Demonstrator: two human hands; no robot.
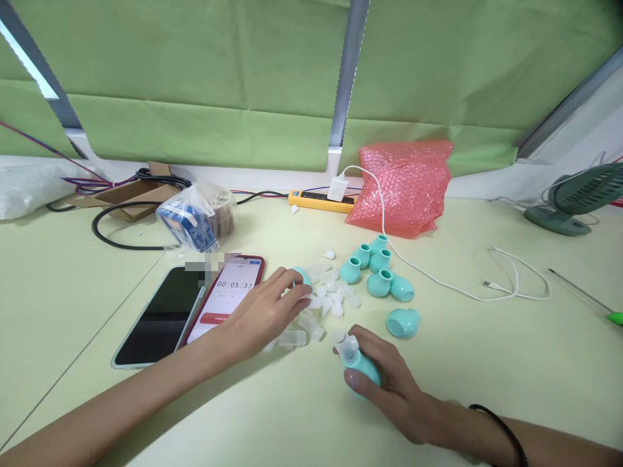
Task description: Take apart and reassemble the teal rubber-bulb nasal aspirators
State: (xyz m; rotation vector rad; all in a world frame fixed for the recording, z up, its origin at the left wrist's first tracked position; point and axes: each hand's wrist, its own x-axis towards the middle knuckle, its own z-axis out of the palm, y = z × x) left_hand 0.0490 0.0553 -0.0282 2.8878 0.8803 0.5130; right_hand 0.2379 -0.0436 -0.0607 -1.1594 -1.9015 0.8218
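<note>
In my right hand [389, 383] is a teal squeeze bulb [364, 373], with a translucent plastic tube [347, 349] standing in its mouth. My fingers and thumb wrap round the bulb. My left hand [275, 305] reaches to the left side of a pile of translucent plastic pieces [335, 301], some tube-shaped and some pointed. Its fingers are pinched at a small translucent plastic tip [309, 298]. Just behind those fingers a teal bulb [302, 275] is partly hidden. Several teal bulbs [379, 283] stand or lie beyond the pile, and another bulb [403, 322] lies closer to my right hand.
Left of the pile lie a dark phone [160, 318] and a red-cased phone [224, 292] with a timer running. Behind are a bagged blue item [189, 220], a yellow power strip [316, 202] and pink bubble wrap [403, 188]. A white cable [438, 282], screwdriver [584, 292] and fan [579, 194] are right.
</note>
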